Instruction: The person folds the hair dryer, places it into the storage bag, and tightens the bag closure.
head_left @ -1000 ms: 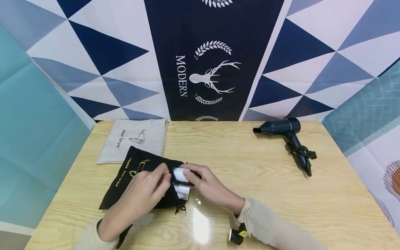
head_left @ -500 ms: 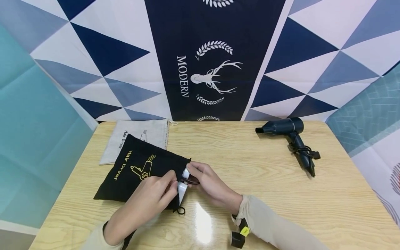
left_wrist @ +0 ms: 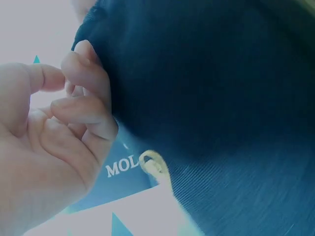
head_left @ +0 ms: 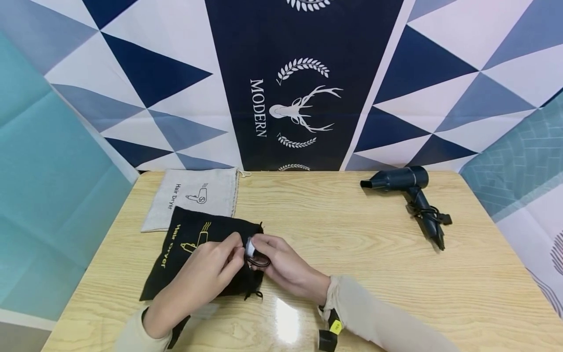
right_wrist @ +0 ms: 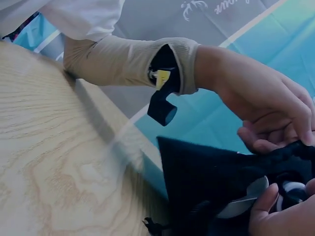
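Observation:
A black drawstring bag [head_left: 233, 227] with yellow "Hair Dryer" print lies at the left of the table. My left hand [head_left: 206, 269] pinches the rim of its mouth; the left wrist view shows this hand [left_wrist: 64, 118] beside the dark cloth. At the mouth my right hand [head_left: 286, 264] holds what looks like a white hair dryer [head_left: 250, 248] with a looped black cord [head_left: 258, 262]. Most of the white body is hidden in the bag and behind the fingers. In the right wrist view my right thumb rests by the white part [right_wrist: 238, 206], inside the opening.
Behind the black bag lies a flat grey-white drawstring bag [head_left: 189, 195], partly covered by it. A black hair dryer [head_left: 404, 181] with its cord wrapped round the handle rests at the table's back right. A patterned cloth wall [head_left: 294, 151] stands along the table's [head_left: 334, 210] back edge.
The white hair dryer has gone deeper into the black bag, my right hand moving left with it. The bag tilted up, then settled lower. My left hand keeps its pinch on the rim.

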Demonstrator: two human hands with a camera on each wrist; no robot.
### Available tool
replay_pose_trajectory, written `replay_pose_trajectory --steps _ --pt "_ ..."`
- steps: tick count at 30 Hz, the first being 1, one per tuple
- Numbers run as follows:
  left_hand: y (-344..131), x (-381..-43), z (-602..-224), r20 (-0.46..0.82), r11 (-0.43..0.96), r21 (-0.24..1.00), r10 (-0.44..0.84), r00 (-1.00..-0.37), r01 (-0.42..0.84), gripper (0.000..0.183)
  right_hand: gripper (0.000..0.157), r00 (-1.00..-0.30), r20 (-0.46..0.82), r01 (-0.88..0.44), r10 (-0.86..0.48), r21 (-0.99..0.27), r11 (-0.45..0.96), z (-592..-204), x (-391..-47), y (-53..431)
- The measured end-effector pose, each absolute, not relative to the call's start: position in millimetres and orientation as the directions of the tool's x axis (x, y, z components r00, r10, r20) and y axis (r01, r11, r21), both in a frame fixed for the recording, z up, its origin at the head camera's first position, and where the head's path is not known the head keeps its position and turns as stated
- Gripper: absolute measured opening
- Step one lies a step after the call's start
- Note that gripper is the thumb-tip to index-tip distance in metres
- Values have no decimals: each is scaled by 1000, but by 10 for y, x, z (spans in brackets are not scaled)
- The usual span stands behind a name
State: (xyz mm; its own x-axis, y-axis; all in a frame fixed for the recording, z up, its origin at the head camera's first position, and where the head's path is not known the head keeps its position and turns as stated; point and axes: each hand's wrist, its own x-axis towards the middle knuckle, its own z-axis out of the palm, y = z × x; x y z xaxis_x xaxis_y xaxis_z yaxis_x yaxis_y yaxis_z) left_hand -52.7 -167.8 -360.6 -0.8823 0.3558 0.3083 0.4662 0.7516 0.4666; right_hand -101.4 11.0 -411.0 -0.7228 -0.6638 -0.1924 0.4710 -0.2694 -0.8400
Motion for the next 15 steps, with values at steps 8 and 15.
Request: replay_pose_trajectory --steps 8,15 --pt "-1611 -492 -3681 317 712 461 426 -847 530 22 18 -728 -216 486 -651 -832 -267 -4219 -964 5" --pt "-1531 -454 -3693 289 679 459 496 -819 573 24 6 -741 -198 499 -641 -801 -330 -4282 -990 -76"
